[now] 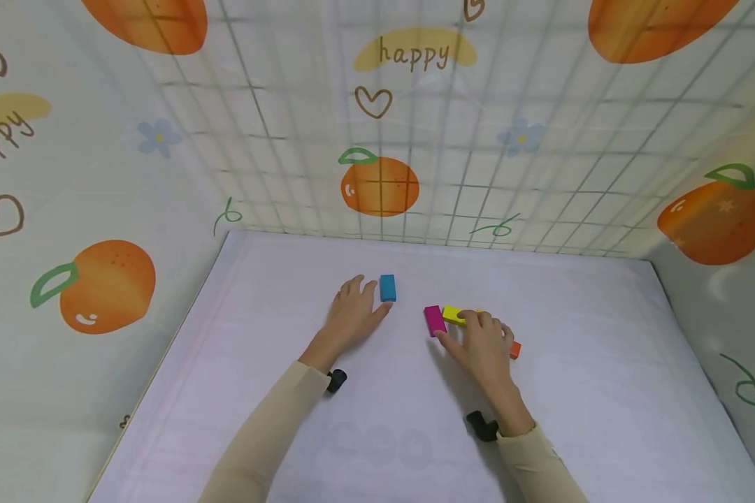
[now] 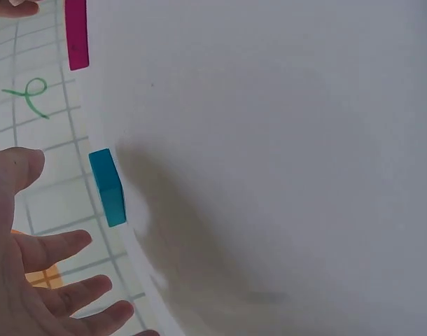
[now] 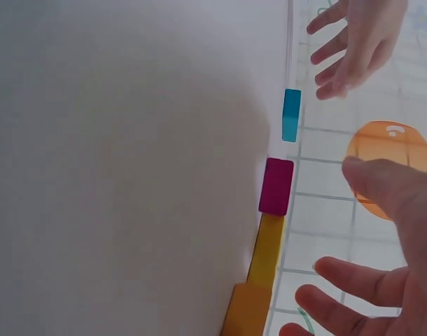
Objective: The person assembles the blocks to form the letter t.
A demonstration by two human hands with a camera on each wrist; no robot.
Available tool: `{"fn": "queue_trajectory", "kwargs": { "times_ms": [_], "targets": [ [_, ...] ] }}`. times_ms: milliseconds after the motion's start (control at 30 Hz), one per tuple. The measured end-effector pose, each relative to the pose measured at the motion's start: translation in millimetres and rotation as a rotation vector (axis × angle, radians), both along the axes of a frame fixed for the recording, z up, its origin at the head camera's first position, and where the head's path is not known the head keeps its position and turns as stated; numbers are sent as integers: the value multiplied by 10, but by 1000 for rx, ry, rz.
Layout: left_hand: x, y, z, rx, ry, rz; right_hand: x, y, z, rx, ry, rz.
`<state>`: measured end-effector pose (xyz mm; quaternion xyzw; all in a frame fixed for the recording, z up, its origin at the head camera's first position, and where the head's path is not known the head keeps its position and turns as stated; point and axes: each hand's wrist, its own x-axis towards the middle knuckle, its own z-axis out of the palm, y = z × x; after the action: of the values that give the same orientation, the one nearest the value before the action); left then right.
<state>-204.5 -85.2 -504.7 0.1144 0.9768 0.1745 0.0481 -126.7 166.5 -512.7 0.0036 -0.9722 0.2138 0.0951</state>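
Note:
A blue block point(image 1: 387, 288) lies on the white table, with my left hand point(image 1: 350, 316) just to its left, fingers spread and thumb near its lower edge. In the left wrist view the same blue block point(image 2: 108, 187) stands apart from my left fingers. My right hand point(image 1: 486, 351) hovers over a magenta block point(image 1: 435, 321), a yellow block point(image 1: 453, 316) and an orange block point(image 1: 515, 350), partly hiding the last two. The right wrist view has the magenta block point(image 3: 276, 186), yellow block point(image 3: 266, 248) and orange block point(image 3: 246, 310) in a row, with my right fingers relaxed and holding nothing.
The white table surface point(image 1: 365, 419) spreads around the blocks. Behind it hangs a curtain point(image 1: 289, 175) printed with oranges over a wire grid, and similar printed sheets stand at the left and right sides. A black wrist device point(image 1: 482, 426) sits at my right wrist.

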Motion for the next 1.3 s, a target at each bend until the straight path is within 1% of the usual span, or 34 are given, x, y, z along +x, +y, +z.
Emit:
{"fn": "queue_trajectory", "kwargs": {
  "times_ms": [67, 200, 333, 467, 567, 700, 833, 967, 1100, 1300],
  "targets": [
    [-30, 24, -12, 31, -19, 4, -13, -16, -3, 4, -7, -5],
    [-88, 77, -46, 49, -42, 13, -35, -51, -1, -4, -34, -2],
    [-139, 129, -71, 17, -46, 32, -56, -89, 7, -4, -64, 5],
    [-178, 180, -98, -19, -83, 53, -78, -119, 6, 11, -99, -3],
    [-200, 218, -100, -30, -101, 61, -97, -132, 3, 25, -119, -9],
    [-215, 255, -100, -51, -85, 73, -123, -145, -6, 48, -129, -12],
    [-223, 279, -99, -72, -57, 88, -147, -159, -16, 96, -123, -9],
    [-212, 291, -84, -83, -42, 100, -154, -180, -17, 136, -115, -10],
    [-206, 295, -70, -77, -40, 107, -149, -193, 1, 139, -119, -13],
    [-206, 290, -71, -65, -48, 108, -150, -194, -13, 136, -134, -13]
  ]
}}
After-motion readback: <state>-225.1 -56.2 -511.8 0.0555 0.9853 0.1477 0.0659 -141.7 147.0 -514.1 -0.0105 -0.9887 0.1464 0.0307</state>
